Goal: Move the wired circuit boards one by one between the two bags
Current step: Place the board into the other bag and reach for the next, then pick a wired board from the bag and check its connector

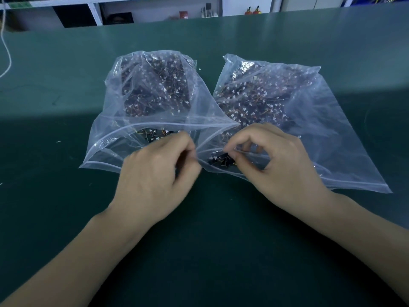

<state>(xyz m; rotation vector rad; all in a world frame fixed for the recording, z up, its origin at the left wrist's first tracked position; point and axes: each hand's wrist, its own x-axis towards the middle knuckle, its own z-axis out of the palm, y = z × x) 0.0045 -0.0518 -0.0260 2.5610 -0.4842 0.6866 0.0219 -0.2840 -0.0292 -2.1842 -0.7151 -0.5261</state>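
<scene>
Wired circuit boards (250, 96) sit in dense dark piles with white connectors and thin red/yellow wires, split between two clear zip bags lying side by side mid-surface. Left bag (106, 138) bulges upward, mouth gaping toward the person, a few boards visible just inside the opening. Right bag (332, 129) lies flatter, angled out to the right, its zip edge running down to the near right corner. The two bag mouths meet and touch at the center.

Left hand (155, 171) sits at the left bag's mouth, fingers curled in with fingertips bunched at the plastic rim; blurred, cannot tell whether it pinches the rim or a board. Right hand (272, 160) pinches the right bag's near rim between thumb and forefinger, right above a dark board (221, 161) lying inside the mouth.

Green surface (199, 251) has open room near, left and far of the bags. Far edge meets white shelving (95, 12). White cord (6, 52) loops at far left. No readable writing on bags or boards.
</scene>
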